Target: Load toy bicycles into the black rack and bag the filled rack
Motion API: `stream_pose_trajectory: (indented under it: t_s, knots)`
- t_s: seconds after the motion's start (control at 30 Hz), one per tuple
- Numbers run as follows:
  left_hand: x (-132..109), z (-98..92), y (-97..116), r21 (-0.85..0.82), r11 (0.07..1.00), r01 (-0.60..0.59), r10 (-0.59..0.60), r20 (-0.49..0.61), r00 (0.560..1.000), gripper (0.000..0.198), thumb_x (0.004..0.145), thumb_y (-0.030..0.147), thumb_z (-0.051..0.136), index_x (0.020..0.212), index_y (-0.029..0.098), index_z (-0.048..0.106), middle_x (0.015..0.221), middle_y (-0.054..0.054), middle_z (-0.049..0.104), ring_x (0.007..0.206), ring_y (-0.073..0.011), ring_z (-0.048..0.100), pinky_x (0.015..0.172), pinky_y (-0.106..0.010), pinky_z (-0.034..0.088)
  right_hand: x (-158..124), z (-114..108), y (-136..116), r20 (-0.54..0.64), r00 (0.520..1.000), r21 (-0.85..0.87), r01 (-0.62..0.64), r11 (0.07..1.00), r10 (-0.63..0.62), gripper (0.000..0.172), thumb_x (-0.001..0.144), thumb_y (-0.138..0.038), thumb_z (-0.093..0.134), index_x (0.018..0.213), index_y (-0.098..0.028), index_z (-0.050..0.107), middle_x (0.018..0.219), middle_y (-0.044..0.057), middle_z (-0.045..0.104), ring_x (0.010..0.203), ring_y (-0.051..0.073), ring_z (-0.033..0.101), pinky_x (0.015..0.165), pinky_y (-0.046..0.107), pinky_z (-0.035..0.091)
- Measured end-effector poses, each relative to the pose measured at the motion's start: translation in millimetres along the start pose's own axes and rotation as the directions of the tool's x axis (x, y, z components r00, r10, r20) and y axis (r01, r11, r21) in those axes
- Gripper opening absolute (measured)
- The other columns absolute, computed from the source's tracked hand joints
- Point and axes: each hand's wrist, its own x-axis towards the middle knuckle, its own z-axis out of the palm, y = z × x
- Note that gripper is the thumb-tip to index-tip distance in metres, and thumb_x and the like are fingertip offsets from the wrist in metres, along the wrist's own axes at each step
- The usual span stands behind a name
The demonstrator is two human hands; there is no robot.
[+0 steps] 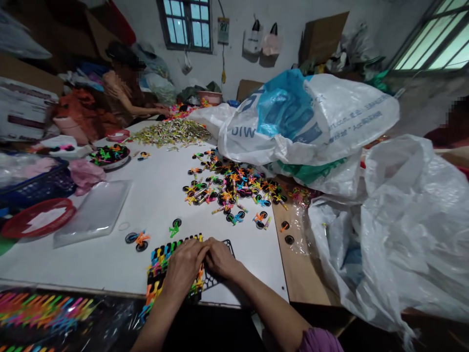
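Note:
My left hand (pixel 187 256) lies over a black rack (pixel 196 295) packed with rows of small colourful plastic toy bicycles (pixel 161 258). Its fingers are closed near the rack's upper right. My right hand (pixel 221 258) meets it there, fingertips touching the left ones and bent inward. Whatever the fingers pinch is hidden. Under the right hand, a bare black honeycomb grid (pixel 211 281) shows. Just above the rack is a loose green piece with a black wheel (pixel 177 223). An orange and blue toy bicycle (pixel 138 239) lies to its left.
A heap of toy bicycles (pixel 234 183) covers the table's middle, with a pile of small wrapped sticks (pixel 172 133) behind. Large white sacks (pixel 414 220) crowd the right. A red basket (pixel 38 217) and clear plastic bags (pixel 95 210) lie left. Another person (pixel 124 90) works at the far left.

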Motion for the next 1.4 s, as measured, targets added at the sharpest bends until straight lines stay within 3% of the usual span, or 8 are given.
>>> stream_pose_trajectory:
  t_s: [0.23,0.43,0.53,0.63,0.73,0.8,1.17,1.4]
  knots:
    - [-6,-0.2,-7,-0.008,0.999,-0.046,0.046,-0.008,0.999,0.023,0.091,0.029,0.039,0.084,0.02,0.059,0.078,-0.003,0.06,0.076,-0.0189,0.057,0.072,-0.033,0.043,28,-42,25,0.125,0.99,0.059,0.053,0.997,-0.06,0.017,0.08,-0.017,0.055,0.097,-0.017,0.059,0.088,0.004,0.059,0.08,0.016,0.056,0.07,0.023,0.042]
    - [-13,-0.8,-13,-0.033,0.997,-0.068,0.067,-0.016,0.998,0.021,0.091,0.028,0.039,0.088,0.019,0.059,0.082,-0.002,0.061,0.079,-0.017,0.056,0.075,-0.031,0.042,91,-63,44,0.035,0.985,-0.422,-0.138,0.896,0.169,0.023,0.081,-0.003,0.042,0.097,-0.007,0.059,0.102,0.016,0.055,0.091,0.024,0.054,0.069,0.03,0.045]
    - [-17,-0.1,-17,-0.037,0.995,-0.092,0.091,-0.031,0.995,0.022,0.092,0.027,0.038,0.09,0.019,0.059,0.084,-0.002,0.062,0.081,-0.0164,0.057,0.078,-0.03,0.042,74,-61,46,0.091,0.995,-0.386,-0.006,0.922,0.045,0.017,0.084,-0.009,0.044,0.094,-0.009,0.058,0.099,0.013,0.055,0.089,0.022,0.053,0.07,0.029,0.045]
    - [-19,0.8,-21,-0.037,0.994,-0.107,0.105,-0.051,0.993,0.022,0.092,0.029,0.039,0.092,0.02,0.059,0.088,-0.001,0.063,0.084,-0.0164,0.057,0.081,-0.03,0.041,32,-62,50,-0.102,0.994,-0.11,0.022,0.994,-0.033,0.015,0.088,-0.018,0.043,0.098,-0.016,0.053,0.103,0.008,0.054,0.089,0.016,0.053,0.074,0.025,0.043]
    - [-17,-0.9,-23,-0.029,0.997,-0.07,0.069,-0.041,0.997,0.024,0.091,0.032,0.04,0.093,0.019,0.06,0.088,-0.002,0.063,0.085,-0.017,0.058,0.081,-0.031,0.042,-6,-58,54,-0.387,0.896,0.255,-0.124,0.959,0.219,0.014,0.089,-0.023,0.042,0.098,-0.018,0.05,0.094,0.004,0.056,0.082,0.014,0.053,0.07,0.023,0.041]
    - [-14,-3.5,-22,-0.012,0.999,-0.037,0.037,-0.015,0.999,0.026,0.091,0.035,0.039,0.093,0.019,0.06,0.088,-0.002,0.063,0.084,-0.0177,0.058,0.08,-0.031,0.043,-22,-53,56,-0.394,0.826,0.387,-0.25,0.888,0.404,0.013,0.088,-0.026,0.044,0.094,-0.017,0.051,0.079,0.001,0.056,0.069,0.013,0.052,0.061,0.022,0.039]
    - [-3,-7.9,-20,0.023,1.0,0.015,-0.015,-0.002,1.0,0.029,0.09,0.037,0.04,0.088,0.017,0.06,0.084,-0.005,0.062,0.082,-0.0191,0.058,0.076,-0.031,0.045,-10,-68,45,-0.173,0.892,-0.267,-0.45,0.852,0.417,0.013,0.085,-0.021,0.047,0.084,-0.014,0.059,0.091,0.011,0.057,0.087,0.021,0.049,0.072,0.03,0.033]
    - [3,-11.7,-25,0.056,0.998,0.022,-0.023,0.011,1.0,0.028,0.09,0.036,0.04,0.086,0.017,0.061,0.083,-0.005,0.062,0.081,-0.0196,0.057,0.075,-0.031,0.045,-13,-73,39,-0.244,0.844,0.019,-0.488,0.873,0.477,0.015,0.086,-0.028,0.047,0.092,-0.017,0.056,0.086,0.005,0.06,0.074,0.016,0.052,0.06,0.025,0.029]
